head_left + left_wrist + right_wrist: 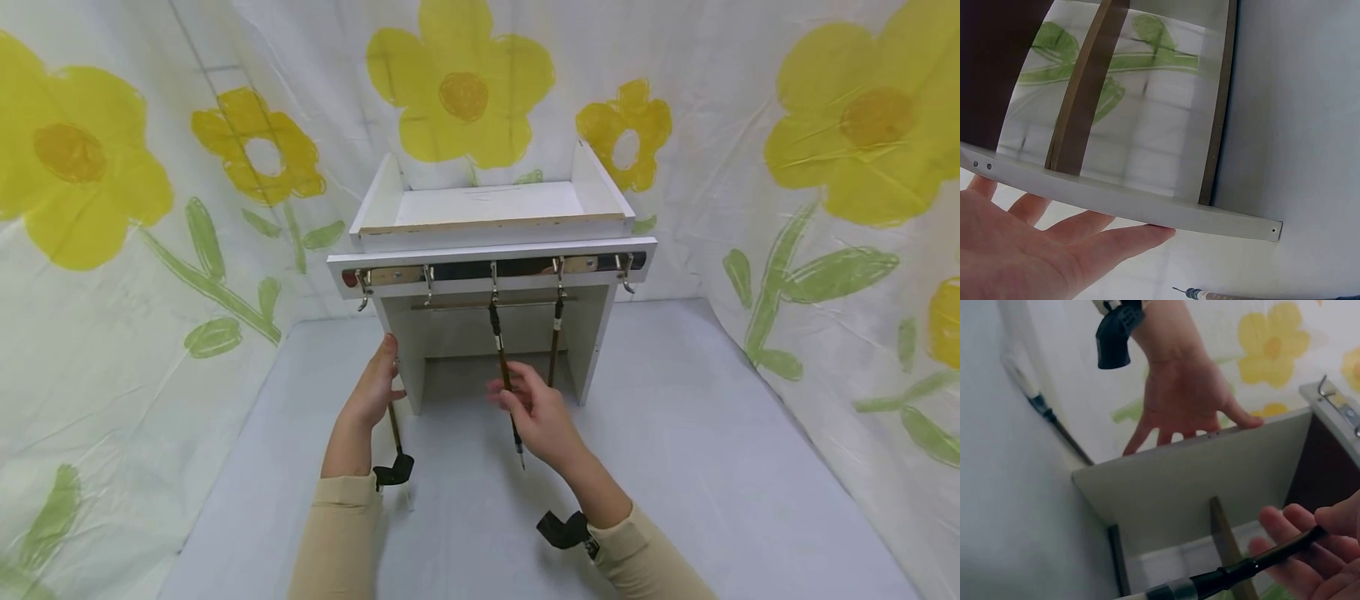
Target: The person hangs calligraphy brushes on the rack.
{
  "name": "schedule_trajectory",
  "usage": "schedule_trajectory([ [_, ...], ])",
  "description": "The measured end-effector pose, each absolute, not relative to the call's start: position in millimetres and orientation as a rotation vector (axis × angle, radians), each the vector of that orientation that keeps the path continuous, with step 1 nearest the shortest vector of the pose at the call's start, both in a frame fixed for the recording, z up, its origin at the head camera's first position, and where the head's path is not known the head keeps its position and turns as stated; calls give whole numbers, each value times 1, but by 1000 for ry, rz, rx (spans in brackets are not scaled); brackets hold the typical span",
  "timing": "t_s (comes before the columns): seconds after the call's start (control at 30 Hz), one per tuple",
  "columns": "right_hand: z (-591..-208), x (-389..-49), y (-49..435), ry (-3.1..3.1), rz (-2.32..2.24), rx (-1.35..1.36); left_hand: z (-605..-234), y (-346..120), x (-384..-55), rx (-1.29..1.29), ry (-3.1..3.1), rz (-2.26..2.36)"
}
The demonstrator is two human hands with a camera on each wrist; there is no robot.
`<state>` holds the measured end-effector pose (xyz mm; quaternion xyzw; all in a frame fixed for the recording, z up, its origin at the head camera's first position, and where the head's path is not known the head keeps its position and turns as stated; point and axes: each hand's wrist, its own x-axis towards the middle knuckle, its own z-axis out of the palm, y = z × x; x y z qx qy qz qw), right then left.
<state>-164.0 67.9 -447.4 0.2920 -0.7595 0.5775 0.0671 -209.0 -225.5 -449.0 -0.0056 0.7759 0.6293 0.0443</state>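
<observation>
My right hand holds a dark-handled calligraphy brush, thumb against fingers. The brush hangs at a slant from the middle hook, its pale tip pointing down; the right wrist view shows its dark shaft under the thumb. My left hand touches the left side panel of a white wooden shelf from outside, fingers spread and fairly straight. A second brush hangs from the hook to the right, partly behind my right hand. Beside my left wrist shows another brush, its upper part hidden.
The white shelf stands on a pale grey table. Several hooks sit on a metal strip along its front board. A thin crossbar runs beneath. Flower-printed sheets hang behind and at both sides.
</observation>
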Motion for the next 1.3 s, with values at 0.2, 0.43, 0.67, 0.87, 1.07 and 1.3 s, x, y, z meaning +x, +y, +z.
schedule_trajectory([
  [0.2,-449,-166,66,-2291,1772,798,-446,-224,-208,-23,2337,1926],
  [0.43,-446,-164,65,-2340,1753,708,-428,-218,-197,-26,2298,1918],
  [0.67,-431,-155,69,-2316,1766,714,-420,-215,-191,-21,2294,1918],
  [0.87,-443,-165,77,-2280,1802,693,-419,-215,-191,8,2302,1923],
  [1.07,-425,-157,86,-2240,1772,683,-418,-216,-190,12,2311,1916],
  [1.3,-417,-155,91,-2122,1855,676,-418,-216,-191,8,2324,1911],
])
